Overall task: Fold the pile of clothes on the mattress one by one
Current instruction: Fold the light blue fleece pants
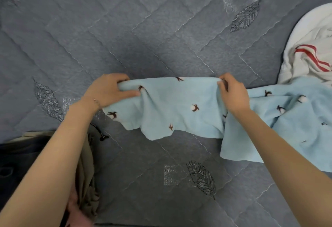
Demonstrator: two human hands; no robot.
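A light blue garment (179, 111) with small dark bird shapes hangs in front of me over the grey quilted mattress (125, 37). My left hand (107, 90) grips its top edge at the left end, fingers curled round the fabric. My right hand (231, 93) pinches the same edge further right. The stretch between my hands is pulled nearly straight. The rest of the garment trails off to the right and lies crumpled on the mattress.
A white garment with red stripes (309, 50) lies heaped at the right edge. Olive-brown clothing with a dark drawstring (88, 172) lies at the lower left, beside something dark (21, 158).
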